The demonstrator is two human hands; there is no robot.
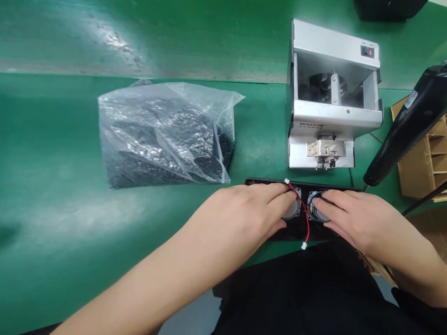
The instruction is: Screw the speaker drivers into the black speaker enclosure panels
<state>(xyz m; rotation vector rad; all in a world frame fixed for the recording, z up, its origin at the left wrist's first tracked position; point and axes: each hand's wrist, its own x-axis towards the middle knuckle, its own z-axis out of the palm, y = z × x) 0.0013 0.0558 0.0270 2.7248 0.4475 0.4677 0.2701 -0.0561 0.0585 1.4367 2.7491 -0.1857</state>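
**Left forearm foremost, leading up to a black housing**

Clock directions run from the housing, which lies on the green workbench with 12 o'clock at the top of the view. The left hand is at 9 o'clock, fingers close together over the left speaker driver, thumb bent in at its lower side. The right hand is at 3 o'clock, fingers slightly apart, tips on the right speaker driver. I cannot tell whether either hand grips or merely presses.

A red wire lead crosses between the drivers, its white connectors at 11 and 6 o'clock. Toward 12 stands a silver WEIXIN screw feeder. At 2 o'clock a black electric screwdriver slants, its bit near the housing's right end; a divided cardboard box sits beyond. At 10 o'clock lies a clear plastic bag of dark contents. Black clothing fills 6 o'clock.
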